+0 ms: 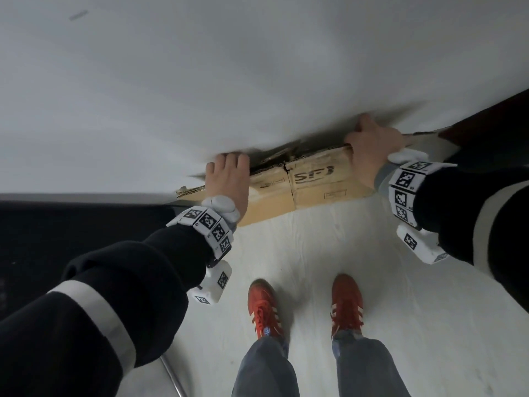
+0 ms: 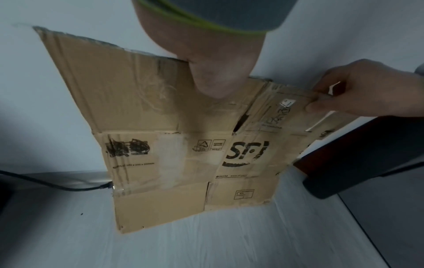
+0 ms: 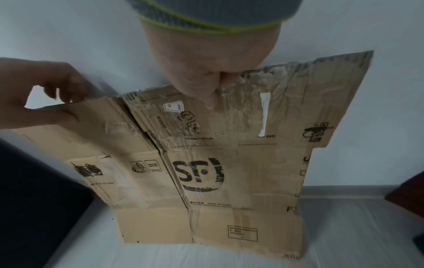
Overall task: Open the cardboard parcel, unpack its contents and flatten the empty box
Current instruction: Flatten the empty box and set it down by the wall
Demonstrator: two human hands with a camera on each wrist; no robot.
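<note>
The flattened cardboard box (image 1: 315, 186), brown with a black "SF" logo, stands upright against a white wall with its bottom edge on the pale floor. My left hand (image 1: 226, 179) grips its top edge on the left, thumb in front (image 2: 211, 78) and fingers hidden behind. My right hand (image 1: 369, 141) grips the top edge on the right, thumb pressed on the taped flap (image 3: 206, 79). The left wrist view shows the box (image 2: 183, 154) and the right hand (image 2: 358, 90) pinching a flap. The right wrist view shows the box (image 3: 229, 172) and the left hand (image 3: 45, 101).
The white wall (image 1: 257, 67) fills the space ahead. A dark piece of furniture (image 1: 486, 118) stands to the right of the box and a dark surface (image 1: 71, 224) to the left. A black cable (image 2: 57, 186) runs along the floor. My red shoes (image 1: 263, 308) stand on the pale floor (image 1: 315, 253).
</note>
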